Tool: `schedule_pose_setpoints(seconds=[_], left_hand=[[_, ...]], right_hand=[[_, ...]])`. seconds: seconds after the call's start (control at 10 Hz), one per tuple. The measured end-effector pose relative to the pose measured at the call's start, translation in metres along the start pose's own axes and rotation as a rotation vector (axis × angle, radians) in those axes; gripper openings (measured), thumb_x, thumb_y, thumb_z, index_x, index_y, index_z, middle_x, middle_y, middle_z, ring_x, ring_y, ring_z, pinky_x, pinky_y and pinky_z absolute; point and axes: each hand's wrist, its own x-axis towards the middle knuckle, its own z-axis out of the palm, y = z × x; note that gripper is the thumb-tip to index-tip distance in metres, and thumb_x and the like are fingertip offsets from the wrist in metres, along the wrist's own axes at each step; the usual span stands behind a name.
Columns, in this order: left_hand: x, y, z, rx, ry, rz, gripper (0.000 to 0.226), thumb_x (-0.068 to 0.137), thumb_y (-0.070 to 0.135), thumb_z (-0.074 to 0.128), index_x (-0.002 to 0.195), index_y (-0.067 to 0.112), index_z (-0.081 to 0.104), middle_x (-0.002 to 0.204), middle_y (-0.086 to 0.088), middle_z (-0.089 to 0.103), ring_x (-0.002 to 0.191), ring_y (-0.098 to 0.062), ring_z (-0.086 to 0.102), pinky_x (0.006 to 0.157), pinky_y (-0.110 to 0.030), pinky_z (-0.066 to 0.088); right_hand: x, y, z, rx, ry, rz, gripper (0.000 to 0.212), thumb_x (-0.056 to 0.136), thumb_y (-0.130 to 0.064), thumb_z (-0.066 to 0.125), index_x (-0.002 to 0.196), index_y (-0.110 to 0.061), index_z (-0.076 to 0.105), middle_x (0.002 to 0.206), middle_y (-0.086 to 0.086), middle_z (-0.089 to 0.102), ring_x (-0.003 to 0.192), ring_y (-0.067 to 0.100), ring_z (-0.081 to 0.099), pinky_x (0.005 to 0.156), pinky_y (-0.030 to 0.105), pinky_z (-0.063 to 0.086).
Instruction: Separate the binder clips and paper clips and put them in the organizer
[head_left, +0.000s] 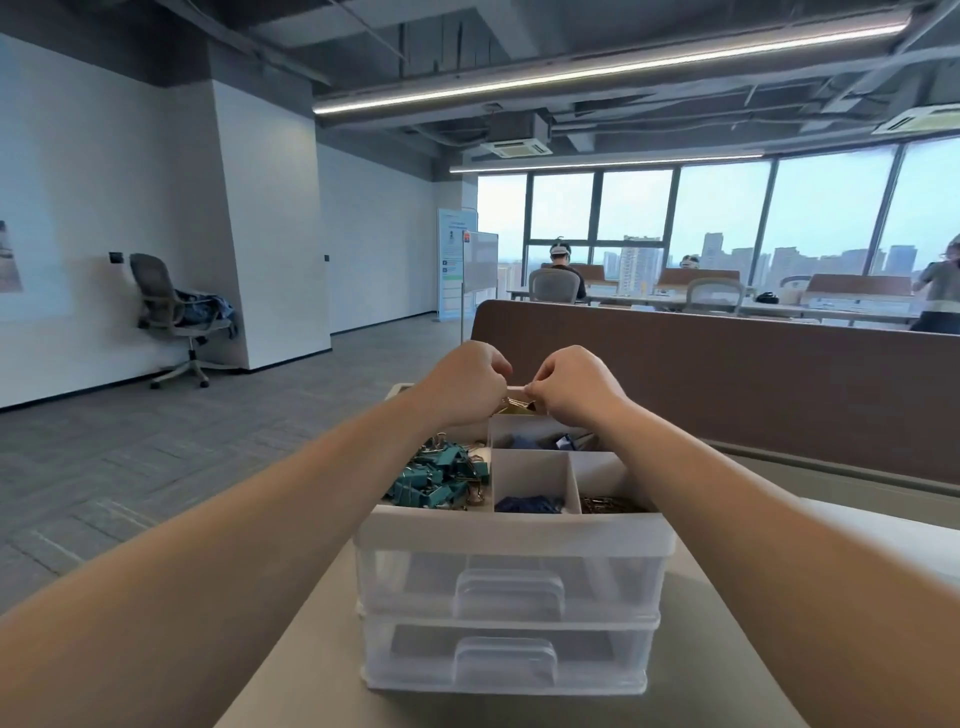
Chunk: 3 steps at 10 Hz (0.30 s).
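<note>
A white plastic organizer (514, 532) with two clear drawers stands on the table in front of me. Its top tray holds a heap of teal binder clips (441, 480) on the left, blue clips (530, 504) in a middle cell and gold paper clips (610, 503) in the right cell. Both hands reach over the far end of the tray. My left hand (465, 382) and my right hand (569, 382) have curled fingers and pinch a small gold clip (517, 405) between them. What lies under the hands is hidden.
A brown partition (727, 374) runs behind the table on the right. A back cell of the tray holds dark blue clips (527, 441). An office chair (174, 317) stands by the left wall. People sit at desks by the windows far behind.
</note>
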Motion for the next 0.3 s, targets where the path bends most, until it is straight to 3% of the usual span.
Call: schedule_pose_setpoints(seconds=[0.2, 0.3], left_hand=[[-0.01, -0.002, -0.004, -0.016, 0.054, 0.042, 0.035, 0.092, 0.001, 0.046, 0.121, 0.007, 0.063, 0.12, -0.008, 0.065, 0.1, -0.022, 0.062, 0.087, -0.027, 0.048], [-0.024, 0.002, -0.012, -0.036, 0.094, 0.067, 0.031, 0.094, 0.004, 0.047, 0.118, 0.009, 0.065, 0.116, -0.005, 0.067, 0.086, -0.012, 0.058, 0.082, -0.024, 0.047]], right_hand=[[-0.005, 0.002, -0.005, 0.029, 0.089, 0.004, 0.018, 0.089, -0.015, 0.058, 0.081, -0.016, 0.074, 0.082, 0.0, 0.071, 0.077, 0.017, 0.065, 0.068, 0.032, 0.057], [-0.02, -0.008, -0.024, 0.124, 0.132, -0.03, 0.018, 0.089, -0.017, 0.059, 0.076, -0.019, 0.072, 0.077, -0.004, 0.069, 0.072, 0.015, 0.063, 0.06, 0.026, 0.047]])
